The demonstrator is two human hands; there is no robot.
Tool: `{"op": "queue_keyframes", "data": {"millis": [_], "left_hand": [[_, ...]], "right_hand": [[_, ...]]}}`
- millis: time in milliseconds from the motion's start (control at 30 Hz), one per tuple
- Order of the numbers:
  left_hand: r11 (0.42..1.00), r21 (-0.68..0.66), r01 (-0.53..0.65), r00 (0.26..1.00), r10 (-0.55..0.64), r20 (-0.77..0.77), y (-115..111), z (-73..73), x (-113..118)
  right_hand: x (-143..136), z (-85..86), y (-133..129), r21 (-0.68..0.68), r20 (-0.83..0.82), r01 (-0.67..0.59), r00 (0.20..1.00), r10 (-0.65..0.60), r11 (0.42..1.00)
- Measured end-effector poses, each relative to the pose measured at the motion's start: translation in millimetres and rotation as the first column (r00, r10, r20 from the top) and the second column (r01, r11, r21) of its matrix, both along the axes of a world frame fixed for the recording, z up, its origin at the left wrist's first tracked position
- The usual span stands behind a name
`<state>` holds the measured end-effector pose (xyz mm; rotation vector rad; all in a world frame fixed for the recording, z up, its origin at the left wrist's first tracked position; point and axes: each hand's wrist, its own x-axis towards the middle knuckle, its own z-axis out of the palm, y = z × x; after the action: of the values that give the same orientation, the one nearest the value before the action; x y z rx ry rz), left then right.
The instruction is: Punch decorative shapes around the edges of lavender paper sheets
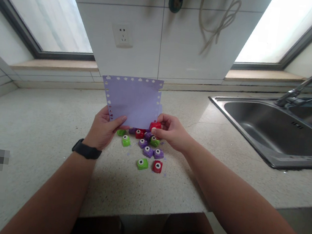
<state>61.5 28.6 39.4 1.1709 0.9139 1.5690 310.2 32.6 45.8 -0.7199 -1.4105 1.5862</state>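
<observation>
My left hand (pixel 107 126) grips the lower left corner of a sheet of purple paper (pixel 133 100), thumb in front. Small punched shapes run along the sheet's top, left and right edges. At the lower right corner, my right hand (pixel 170 130) is closed on a red craft punch (pixel 155 126), which sits at the paper's edge. Below the sheet, several more punches lie on the counter, among them a green punch (pixel 142 164), a red punch (pixel 157 166) and a purple punch (pixel 148 151). The paper hides part of the pile behind it.
The speckled counter (pixel 53 157) carries tiny purple paper bits around the punches. A steel sink (pixel 258 126) with a faucet (pixel 297 95) is on the right. A tiled wall with a socket (pixel 122 35) and a hanging cable (pixel 221 24) stands behind, between two windows.
</observation>
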Motion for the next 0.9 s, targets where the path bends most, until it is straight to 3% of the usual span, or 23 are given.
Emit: {"op": "queue_keyframes", "data": {"millis": [533,733,900], "left_hand": [[1.0,0.008,0.023,1.0,-0.023,-0.008,-1,-0.9,2],[0.998,-0.018,0.063,0.997,-0.062,0.039,-2,1.8,1],[0.98,0.012,0.199,0.979,-0.2,0.039,-1,0.2,-6]], "right_hand": [[1,4.1,-2,0.054,0.012,0.01,1.0,-0.011,0.999],[0,4.3,-6,0.229,0.119,0.108,0.983,-0.138,0.967],[1,5.5,-11,0.408,0.186,0.133,0.956,-0.225,0.903]]}}
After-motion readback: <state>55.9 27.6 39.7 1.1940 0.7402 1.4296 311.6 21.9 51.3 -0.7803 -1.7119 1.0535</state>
